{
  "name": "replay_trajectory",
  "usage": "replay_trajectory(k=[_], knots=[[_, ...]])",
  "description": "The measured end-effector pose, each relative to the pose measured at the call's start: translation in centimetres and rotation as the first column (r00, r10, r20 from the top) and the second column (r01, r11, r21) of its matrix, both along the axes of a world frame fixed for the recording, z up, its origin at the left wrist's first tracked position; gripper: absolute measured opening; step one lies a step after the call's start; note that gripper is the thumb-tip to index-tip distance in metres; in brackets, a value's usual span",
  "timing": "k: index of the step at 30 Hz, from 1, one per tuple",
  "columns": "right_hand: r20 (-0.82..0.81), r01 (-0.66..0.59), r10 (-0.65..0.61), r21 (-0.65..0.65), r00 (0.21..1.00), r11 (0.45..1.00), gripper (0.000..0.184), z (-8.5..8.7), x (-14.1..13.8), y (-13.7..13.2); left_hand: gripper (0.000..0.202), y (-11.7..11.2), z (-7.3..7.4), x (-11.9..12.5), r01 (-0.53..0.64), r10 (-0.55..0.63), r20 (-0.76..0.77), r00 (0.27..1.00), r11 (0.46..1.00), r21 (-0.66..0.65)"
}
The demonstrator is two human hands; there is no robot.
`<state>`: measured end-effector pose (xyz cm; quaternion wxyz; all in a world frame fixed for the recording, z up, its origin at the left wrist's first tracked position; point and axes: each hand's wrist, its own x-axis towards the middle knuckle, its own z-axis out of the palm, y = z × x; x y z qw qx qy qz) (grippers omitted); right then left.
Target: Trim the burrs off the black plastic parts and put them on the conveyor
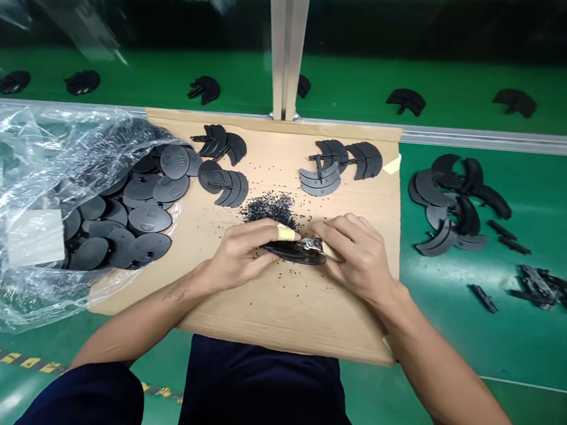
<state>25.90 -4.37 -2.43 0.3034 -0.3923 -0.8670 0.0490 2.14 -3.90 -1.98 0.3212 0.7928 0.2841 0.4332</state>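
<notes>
My dark blue clothing fills the bottom of the view, nearest to me, and just beyond it the cardboard sheet lies flat on the green table. Far left, a crumpled clear plastic bag sprawls over the cardboard's edge, and flat black discs spill from its mouth in an overlapping heap. My left hand is curled narrow, fingers wrapped over the top of a black part that it presses down near the middle of the cardboard; one finger wears a yellow finger cover. Just behind my fingers lies a small pile of black shavings, with loose crumbs scattered around the hands. Against the part's upper edge sits a small metal tool, pinched tight in my right hand, whose fingers are closed around it so that only the tip shows. Further back on the cardboard lie two groups of fan-shaped pieces. To the right, off the cardboard, a heap of curved black pieces rests on the table, and near the right edge lie thin black offcuts.
</notes>
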Motion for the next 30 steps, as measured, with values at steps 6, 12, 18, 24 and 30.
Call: replay_trajectory(k=[6, 12, 18, 24, 30], knots=[[0.086, 0.034, -0.039, 0.058, 0.996, 0.998, 0.023, 0.45, -0.15, -0.11, 0.032, -0.26, -0.32, 0.17, -0.04, 0.042, 0.057, 0.997, 0.999, -0.032], [0.122, 0.048, -0.062, 0.113, 0.991, 0.992, 0.028, 0.68, -0.23, -0.24, 0.032, -0.46, -0.48, 0.29, -0.055, 0.055, 0.094, 0.994, 0.999, -0.003], [0.096, 0.074, -0.087, 0.131, 0.992, 0.989, 0.017, 0.34, -0.22, -0.26, 0.042, -0.29, -0.48, 0.14, -0.042, 0.034, 0.082, 0.996, 0.994, 0.099], [0.09, 0.067, -0.083, 0.166, 0.992, 0.984, 0.02, 0.38, -0.48, -0.36, 0.04, -0.33, -0.65, -0.07, -0.031, 0.022, 0.074, 0.997, 0.992, 0.119], [0.053, 0.043, -0.049, 0.115, 0.997, 0.992, 0.02, 0.12, -0.48, -0.77, 0.034, -0.3, -0.69, 0.03, -0.007, -0.002, 0.069, 0.998, 0.992, 0.125]])
